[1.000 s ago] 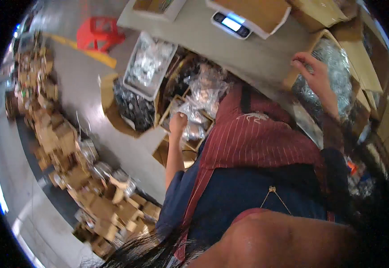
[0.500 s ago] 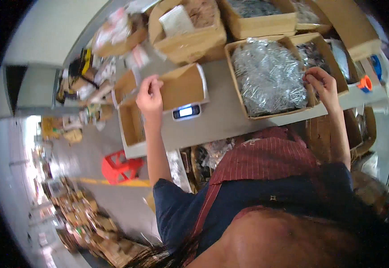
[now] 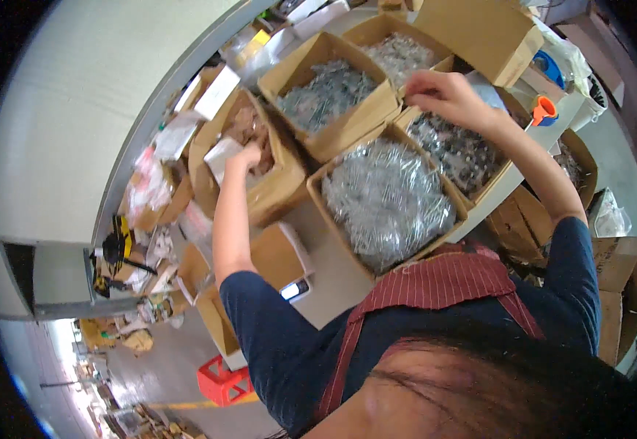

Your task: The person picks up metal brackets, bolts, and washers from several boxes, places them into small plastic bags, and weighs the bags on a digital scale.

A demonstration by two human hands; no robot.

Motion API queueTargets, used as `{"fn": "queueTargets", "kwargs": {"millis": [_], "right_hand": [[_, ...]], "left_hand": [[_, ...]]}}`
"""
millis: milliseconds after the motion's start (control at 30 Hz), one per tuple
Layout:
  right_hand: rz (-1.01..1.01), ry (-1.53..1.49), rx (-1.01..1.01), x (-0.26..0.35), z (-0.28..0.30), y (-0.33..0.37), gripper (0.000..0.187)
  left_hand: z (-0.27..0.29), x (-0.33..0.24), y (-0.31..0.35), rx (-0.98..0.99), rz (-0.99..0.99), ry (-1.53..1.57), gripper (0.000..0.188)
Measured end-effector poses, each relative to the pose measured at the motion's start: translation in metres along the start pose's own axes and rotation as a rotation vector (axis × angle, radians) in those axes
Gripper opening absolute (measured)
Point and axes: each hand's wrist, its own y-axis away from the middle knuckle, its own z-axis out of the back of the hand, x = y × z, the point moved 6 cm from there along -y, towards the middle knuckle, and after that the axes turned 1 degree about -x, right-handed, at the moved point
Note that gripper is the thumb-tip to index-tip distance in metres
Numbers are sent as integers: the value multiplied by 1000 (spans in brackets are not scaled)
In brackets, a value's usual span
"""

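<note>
My left hand (image 3: 244,156) reaches into a cardboard box (image 3: 289,183) at the far left, beside a white packet (image 3: 222,156) and touching or just over small brown pieces (image 3: 246,126). Its fingers are mostly hidden. My right hand (image 3: 450,99) hangs over a box of small dark bagged parts (image 3: 454,150), near a box of clear bagged pieces (image 3: 400,57). Its fingers curl together; anything between them is too small to make out. Between my arms stands a box of clear bags with thin metal pieces (image 3: 388,201).
Behind is a box of grey-green bagged parts (image 3: 329,95). A small device with a lit screen (image 3: 294,290) lies beside an open low box (image 3: 278,252) on the grey table (image 3: 329,296). An orange tape dispenser (image 3: 544,110) sits at right. A red stool (image 3: 223,382) stands on the floor.
My left hand has moved from over the low box, forward into the box of brown pieces. My right hand has left the clear bags' edge and moved forward over the dark parts. The view has turned.
</note>
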Motion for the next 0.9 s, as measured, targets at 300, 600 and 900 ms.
{"fn": "queueTargets", "kwargs": {"millis": [300,600,900], "right_hand": [[207,343,345,-89,-112,-207,19],[28,1048,682,-201,-203,-291,24],[-222,210,438,-173,-126,-286,24]], "left_hand": [[3,-32,12,292,89,126,48],[52,-29,28,3,322,64,18],[85,9,59,-871,410,1772,38]]}}
